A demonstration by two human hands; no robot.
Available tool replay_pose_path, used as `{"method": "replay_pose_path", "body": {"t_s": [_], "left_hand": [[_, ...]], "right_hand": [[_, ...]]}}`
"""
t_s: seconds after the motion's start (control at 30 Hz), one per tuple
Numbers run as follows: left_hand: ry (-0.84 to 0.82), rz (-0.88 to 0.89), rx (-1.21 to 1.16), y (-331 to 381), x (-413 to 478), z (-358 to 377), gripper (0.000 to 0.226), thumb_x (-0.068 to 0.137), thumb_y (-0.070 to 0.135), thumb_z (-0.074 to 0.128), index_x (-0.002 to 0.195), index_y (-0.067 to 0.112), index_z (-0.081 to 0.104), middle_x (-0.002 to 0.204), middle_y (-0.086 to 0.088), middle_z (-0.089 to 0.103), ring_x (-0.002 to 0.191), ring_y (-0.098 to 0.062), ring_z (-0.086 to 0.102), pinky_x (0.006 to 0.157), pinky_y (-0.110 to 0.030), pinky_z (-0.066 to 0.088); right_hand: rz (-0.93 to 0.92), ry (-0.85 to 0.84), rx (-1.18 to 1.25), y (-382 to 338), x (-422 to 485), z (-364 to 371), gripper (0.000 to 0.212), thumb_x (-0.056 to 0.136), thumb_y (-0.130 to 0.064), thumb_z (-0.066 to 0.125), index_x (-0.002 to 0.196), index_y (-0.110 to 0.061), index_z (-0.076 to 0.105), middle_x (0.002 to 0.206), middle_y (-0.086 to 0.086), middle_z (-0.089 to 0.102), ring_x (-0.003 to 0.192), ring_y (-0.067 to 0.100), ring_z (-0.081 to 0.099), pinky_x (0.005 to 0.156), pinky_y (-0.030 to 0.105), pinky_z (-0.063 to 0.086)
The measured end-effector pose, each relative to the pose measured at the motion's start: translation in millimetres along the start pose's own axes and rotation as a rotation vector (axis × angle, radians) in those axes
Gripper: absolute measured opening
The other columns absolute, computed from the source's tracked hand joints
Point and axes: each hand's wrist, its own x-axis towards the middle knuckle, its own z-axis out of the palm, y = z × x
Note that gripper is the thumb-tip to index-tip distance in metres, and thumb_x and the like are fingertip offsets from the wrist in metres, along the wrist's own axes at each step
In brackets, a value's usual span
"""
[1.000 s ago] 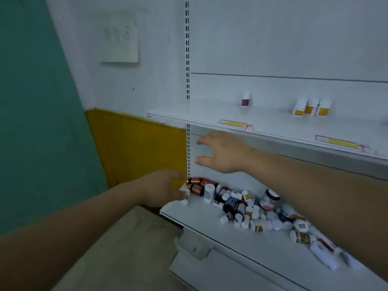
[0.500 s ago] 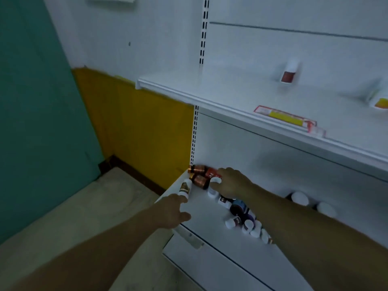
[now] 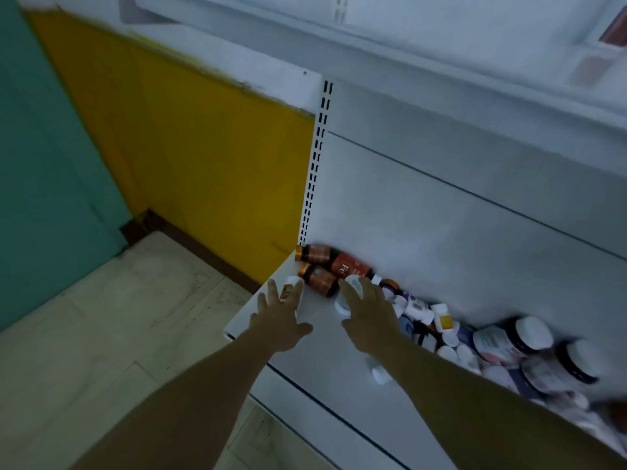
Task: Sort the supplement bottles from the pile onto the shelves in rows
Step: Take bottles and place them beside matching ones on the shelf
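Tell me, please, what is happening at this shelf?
A person reaches with both bare hands to the left end of the low white metal shelf, where a pile of supplement bottles lies. The left hand, fingers spread, touches a small white orange-labelled bottle. The right hand covers a white-capped white bottle; a firm grip is unclear. Both bottles seem to rest on the shelf.

Red label: I read "Fe" on the red-labelled dark bottle [image 3: 349, 264] lying far left on my white shelf [image 3: 322, 337].
Pile of small bottles [image 3: 492, 347]: labels too blurred for me.
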Motion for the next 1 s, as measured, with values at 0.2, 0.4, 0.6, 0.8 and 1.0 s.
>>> {"method": "replay_pose_path", "body": {"t_s": [0.2,0.4,0.6,0.8,1.0], "left_hand": [[0.091,0.019,-0.052,-23,17,25,0.071,0.091,0.043,0.053,0.148,0.024,0.016,0.132,-0.018,0.043,0.119,-0.034,0.044,0.098,-0.044,0.041],[0.202,0.048,-0.141,-28,0,26,0.039,0.095,0.017,0.043,0.132,0.022,0.033,0.107,-0.012,0.040,0.088,-0.032,0.057,0.078,-0.040,0.050],[0.048,-0.181,-1.342,-18,-67,-19,0.044,0.089,-0.005,0.050,0.125,0.016,0.037,0.101,-0.015,0.057,0.084,-0.025,0.059,0.074,-0.034,0.052],[-0.194,0.160,-1.546,-14,-173,-62,0.074,0.068,-0.005,0.065,0.135,0.018,0.044,0.127,-0.022,0.052,0.116,-0.038,0.053,0.092,-0.042,0.051],[-0.205,0.361,-1.332,5,-253,-92,0.079,0.046,0.023,0.080,0.115,0.044,0.048,0.108,-0.001,0.068,0.108,-0.031,0.061,0.096,-0.048,0.047]], "right_hand": [[0.069,0.046,-0.038,-7,10,14,0.081,0.090,-0.038,0.057,0.151,-0.025,0.004,0.148,0.012,0.018,0.133,0.032,0.022,0.108,0.044,0.027],[0.020,0.122,-0.151,-16,2,11,0.051,0.089,-0.045,0.051,0.129,-0.015,0.040,0.123,0.010,0.048,0.110,0.028,0.043,0.094,0.037,0.037],[0.555,0.154,1.600,-48,-75,-40,0.032,0.073,-0.040,0.077,0.095,-0.021,0.063,0.091,-0.002,0.066,0.074,0.011,0.061,0.061,0.021,0.047],[0.445,0.062,2.427,-95,-182,-81,0.040,0.074,-0.041,0.063,0.092,-0.007,0.076,0.088,0.015,0.070,0.067,0.028,0.068,0.056,0.029,0.057],[0.320,0.198,2.446,-125,-250,-131,0.048,0.076,-0.038,0.058,0.109,-0.005,0.063,0.083,0.014,0.066,0.061,0.027,0.063,0.050,0.025,0.054]]}}
